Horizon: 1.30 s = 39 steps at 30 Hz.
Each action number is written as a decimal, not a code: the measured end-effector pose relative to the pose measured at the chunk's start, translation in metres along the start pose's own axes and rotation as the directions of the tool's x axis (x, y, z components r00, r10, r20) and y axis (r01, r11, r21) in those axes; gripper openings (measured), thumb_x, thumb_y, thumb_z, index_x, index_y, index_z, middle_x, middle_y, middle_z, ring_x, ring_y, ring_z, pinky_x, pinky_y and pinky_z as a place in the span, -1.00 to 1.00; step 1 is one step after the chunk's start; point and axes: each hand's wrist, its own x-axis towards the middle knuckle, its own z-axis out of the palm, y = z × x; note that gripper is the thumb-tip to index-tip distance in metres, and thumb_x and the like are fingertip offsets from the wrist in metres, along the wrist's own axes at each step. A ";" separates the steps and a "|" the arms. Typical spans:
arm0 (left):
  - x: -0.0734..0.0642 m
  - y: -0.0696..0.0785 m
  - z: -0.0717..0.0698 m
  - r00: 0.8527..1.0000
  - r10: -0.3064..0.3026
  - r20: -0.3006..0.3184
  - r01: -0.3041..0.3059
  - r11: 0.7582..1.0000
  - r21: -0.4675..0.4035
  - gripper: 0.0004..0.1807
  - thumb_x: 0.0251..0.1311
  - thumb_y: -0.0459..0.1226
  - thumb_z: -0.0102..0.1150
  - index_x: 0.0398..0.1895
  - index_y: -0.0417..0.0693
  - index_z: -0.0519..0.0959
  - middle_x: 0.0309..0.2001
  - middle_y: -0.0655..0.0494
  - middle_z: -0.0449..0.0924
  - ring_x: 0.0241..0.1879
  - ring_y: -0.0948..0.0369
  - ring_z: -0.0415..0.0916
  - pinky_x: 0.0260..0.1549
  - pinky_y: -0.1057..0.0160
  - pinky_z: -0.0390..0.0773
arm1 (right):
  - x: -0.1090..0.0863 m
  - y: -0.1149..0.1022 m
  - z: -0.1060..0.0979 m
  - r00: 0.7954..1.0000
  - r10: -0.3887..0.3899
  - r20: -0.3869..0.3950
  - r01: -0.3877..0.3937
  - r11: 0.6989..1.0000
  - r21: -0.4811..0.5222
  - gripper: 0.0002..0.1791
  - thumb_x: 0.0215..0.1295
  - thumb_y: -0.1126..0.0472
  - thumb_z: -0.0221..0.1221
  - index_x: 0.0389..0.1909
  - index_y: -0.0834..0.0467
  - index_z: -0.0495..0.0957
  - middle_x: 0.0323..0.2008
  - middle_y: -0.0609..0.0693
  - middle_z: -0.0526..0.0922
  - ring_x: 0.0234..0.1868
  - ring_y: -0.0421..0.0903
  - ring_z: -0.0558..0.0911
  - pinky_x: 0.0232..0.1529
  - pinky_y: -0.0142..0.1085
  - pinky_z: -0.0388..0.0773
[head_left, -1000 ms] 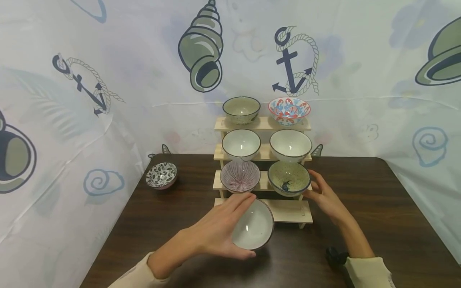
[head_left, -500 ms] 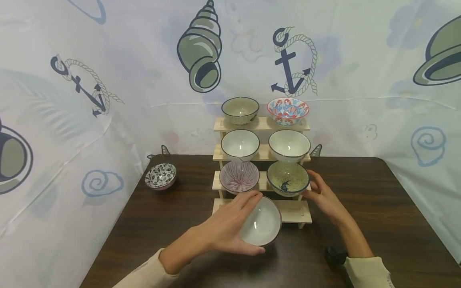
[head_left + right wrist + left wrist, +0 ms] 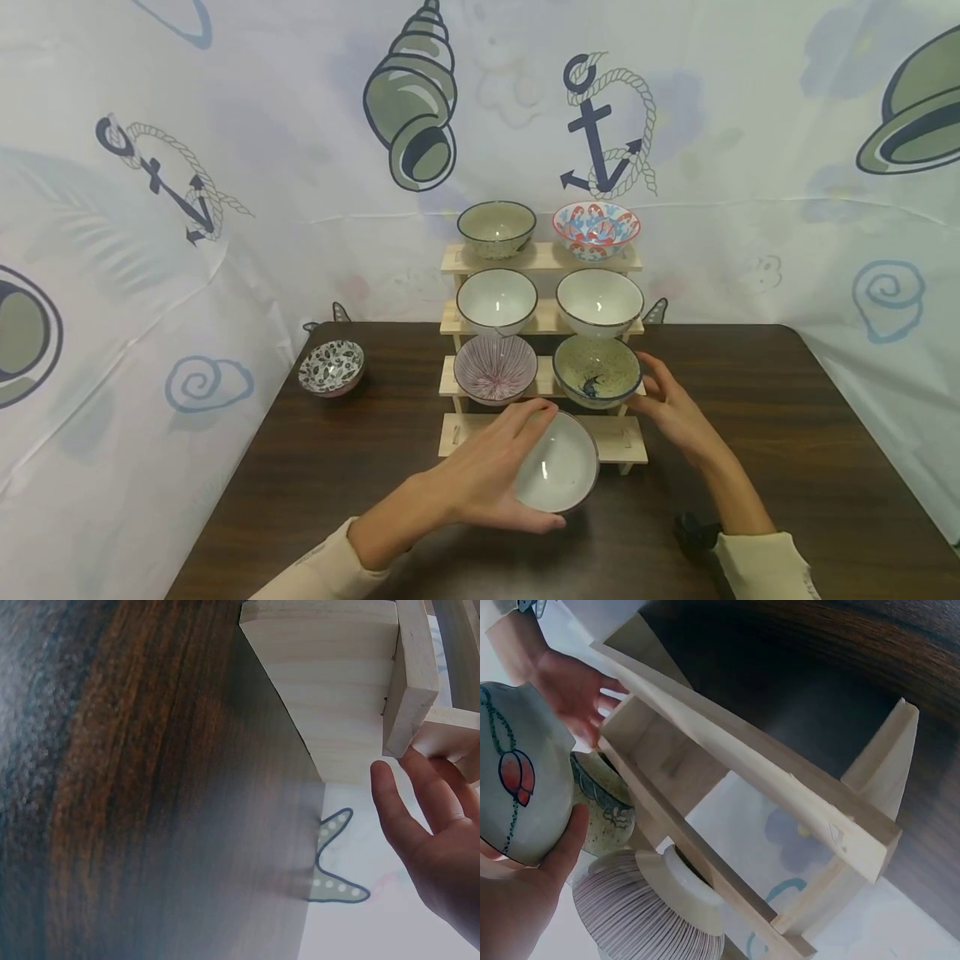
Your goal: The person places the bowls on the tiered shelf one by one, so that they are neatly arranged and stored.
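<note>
My left hand [image 3: 487, 475] grips a white bowl [image 3: 561, 467] by its left side, thumb low and fingers over the far rim. The bowl is tilted, its inside facing up, and overlaps the lowest tier of a wooden stand [image 3: 622, 437]. A red tulip shows on the bowl's outside [image 3: 525, 787] in the left wrist view. My right hand [image 3: 675, 417] is at the right end of the third tier, fingers extended beside a green speckled bowl [image 3: 600, 367]. In the right wrist view, its fingertips lie right at the stand's wooden end [image 3: 411, 712].
A purple striped bowl [image 3: 495, 371] sits left of the green one. Two white bowls stand on the tier above, with a green bowl [image 3: 497, 229] and a red-and-blue patterned bowl [image 3: 596, 229] on top. A small floral bowl [image 3: 332, 367] lies at the table's left.
My left hand has carried the white bowl to the right along the front of the lowest tier. My right hand has stayed at the stand's right end.
</note>
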 end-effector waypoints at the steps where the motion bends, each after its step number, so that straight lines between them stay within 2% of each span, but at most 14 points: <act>1: 0.001 0.000 0.001 1.000 0.001 0.000 -0.001 1.000 -0.004 0.32 -0.21 0.37 0.50 0.59 -0.02 0.17 0.49 0.05 0.25 0.43 0.19 0.30 0.26 0.13 0.58 | 0.000 0.000 0.000 1.000 -0.001 -0.002 0.001 1.000 -0.004 -0.05 0.53 0.03 0.16 0.69 -0.01 -0.24 0.49 0.27 0.37 0.47 0.32 0.38 0.40 0.43 0.23; 11: 0.004 -0.001 0.010 1.000 0.008 -0.014 -0.009 1.000 -0.003 0.34 -0.23 0.39 0.50 0.61 0.01 0.16 0.48 -0.04 0.22 0.38 0.12 0.38 0.22 0.13 0.61 | 0.000 -0.001 0.000 1.000 -0.006 0.001 0.006 1.000 0.000 -0.05 0.54 0.02 0.16 0.68 0.01 -0.25 0.47 0.28 0.39 0.48 0.32 0.36 0.40 0.42 0.23; 15: 0.007 -0.003 0.017 1.000 0.012 -0.007 -0.012 0.999 -0.030 0.35 -0.23 0.39 0.51 0.62 0.01 0.15 0.47 -0.07 0.21 0.38 0.11 0.38 0.24 0.17 0.58 | 0.000 -0.001 0.000 1.000 -0.002 0.001 0.002 1.000 0.003 -0.03 0.53 0.01 0.17 0.69 0.01 -0.26 0.48 0.27 0.39 0.50 0.32 0.34 0.40 0.43 0.21; 26: 0.019 -0.004 0.040 1.000 0.000 -0.005 -0.001 0.995 -0.100 0.29 -0.27 0.38 0.53 0.53 0.00 0.24 0.41 0.03 0.27 0.32 0.19 0.41 0.20 0.28 0.59 | -0.001 -0.001 0.001 1.000 0.001 -0.006 -0.001 1.000 -0.006 -0.04 0.54 0.01 0.16 0.69 0.02 -0.26 0.50 0.28 0.35 0.50 0.35 0.34 0.40 0.43 0.21; 33: 0.023 -0.002 0.048 0.999 -0.036 0.016 0.037 0.994 -0.106 0.25 -0.27 0.37 0.53 0.51 0.02 0.27 0.39 0.07 0.27 0.27 0.22 0.43 0.17 0.30 0.59 | -0.001 -0.001 0.002 1.000 -0.001 -0.003 0.001 1.000 0.005 -0.04 0.53 -0.01 0.16 0.69 0.00 -0.26 0.51 0.27 0.34 0.50 0.35 0.33 0.41 0.44 0.20; 39: 0.028 -0.004 0.056 0.998 -0.056 -0.011 0.055 0.993 -0.103 0.20 -0.27 0.35 0.55 0.44 0.01 0.31 0.38 0.08 0.27 0.29 0.23 0.41 0.20 0.33 0.56 | -0.001 -0.001 0.001 1.000 0.002 -0.006 -0.002 1.000 0.017 -0.05 0.53 0.01 0.16 0.68 0.00 -0.25 0.50 0.28 0.36 0.49 0.33 0.36 0.41 0.43 0.21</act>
